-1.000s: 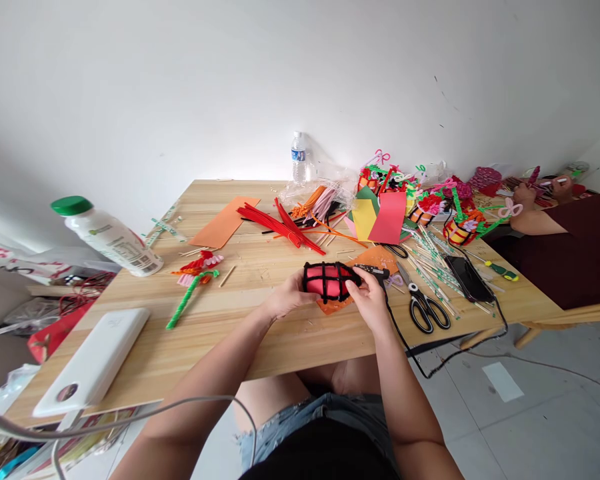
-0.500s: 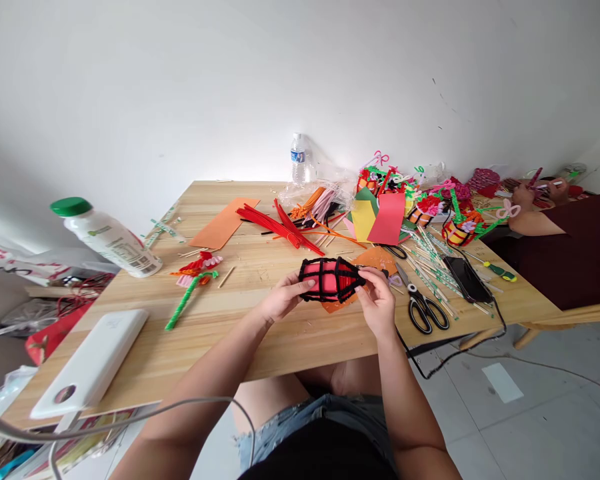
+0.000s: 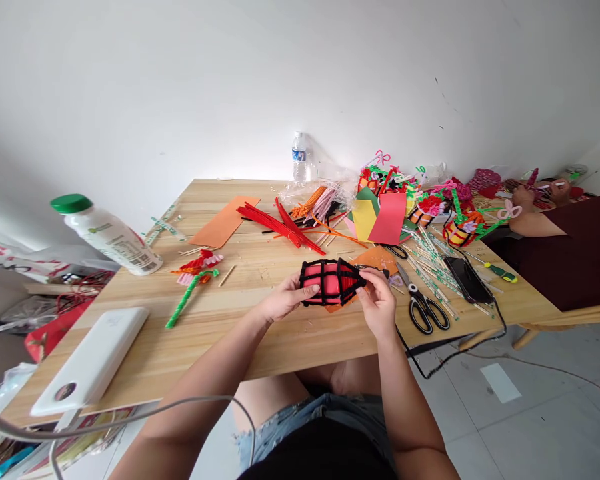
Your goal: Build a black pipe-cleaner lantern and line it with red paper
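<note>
A small red basket wrapped in a grid of black pipe cleaners (image 3: 330,282) is held just above the wooden table (image 3: 280,333). My left hand (image 3: 283,301) grips its left side with fingers curled round it. My right hand (image 3: 380,303) pinches its right end, where the black strands come to a point. An orange foam scrap (image 3: 375,257) and a black glue gun lie right behind the basket.
Black scissors (image 3: 427,308), a phone (image 3: 467,279), red pipe cleaners (image 3: 280,227), coloured sheets (image 3: 380,217) and finished baskets (image 3: 457,227) crowd the right and back. A white bottle (image 3: 110,237), a green-stemmed flower (image 3: 193,283) and a white box (image 3: 93,360) lie left. Another person's arm (image 3: 555,223) rests far right.
The basket has been lifted off the orange scrap and turned so its pointed end faces right. My right hand shifted from its top to that end.
</note>
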Tool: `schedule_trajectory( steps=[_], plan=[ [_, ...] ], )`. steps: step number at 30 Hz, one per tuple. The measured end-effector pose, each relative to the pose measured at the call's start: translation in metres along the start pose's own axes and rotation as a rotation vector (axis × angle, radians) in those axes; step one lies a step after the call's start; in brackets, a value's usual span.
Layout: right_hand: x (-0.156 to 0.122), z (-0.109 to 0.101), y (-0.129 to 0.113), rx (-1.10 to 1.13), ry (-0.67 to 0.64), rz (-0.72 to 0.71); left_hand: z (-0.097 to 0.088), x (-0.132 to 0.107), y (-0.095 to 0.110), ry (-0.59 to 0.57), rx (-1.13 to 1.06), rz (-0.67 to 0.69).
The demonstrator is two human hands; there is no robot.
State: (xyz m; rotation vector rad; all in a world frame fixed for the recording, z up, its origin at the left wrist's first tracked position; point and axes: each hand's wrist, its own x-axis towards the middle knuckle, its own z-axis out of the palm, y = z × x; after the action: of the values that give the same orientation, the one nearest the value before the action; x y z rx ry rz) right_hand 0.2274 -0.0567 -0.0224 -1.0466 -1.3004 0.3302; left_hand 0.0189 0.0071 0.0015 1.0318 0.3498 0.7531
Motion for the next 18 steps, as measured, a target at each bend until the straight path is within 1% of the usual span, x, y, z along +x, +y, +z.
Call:
schedule_trajectory(
  steps=[4, 11, 15, 18],
  plan=[
    [-0.001, 0.0, -0.002, 0.004, -0.001, 0.004, -0.003, -0.001, -0.002, -0.045, 0.018, 0.004],
    [-0.002, -0.001, -0.007, 0.003, -0.013, -0.021, -0.007, 0.0, -0.006, -0.005, 0.11, -0.005],
    [-0.002, -0.004, -0.01, -0.039, -0.017, -0.075, -0.006, 0.0, -0.004, 0.043, 0.186, -0.012],
    [-0.001, -0.008, -0.012, -0.087, -0.014, -0.15, -0.003, -0.002, -0.001, 0.024, 0.233, -0.006]
  ],
)
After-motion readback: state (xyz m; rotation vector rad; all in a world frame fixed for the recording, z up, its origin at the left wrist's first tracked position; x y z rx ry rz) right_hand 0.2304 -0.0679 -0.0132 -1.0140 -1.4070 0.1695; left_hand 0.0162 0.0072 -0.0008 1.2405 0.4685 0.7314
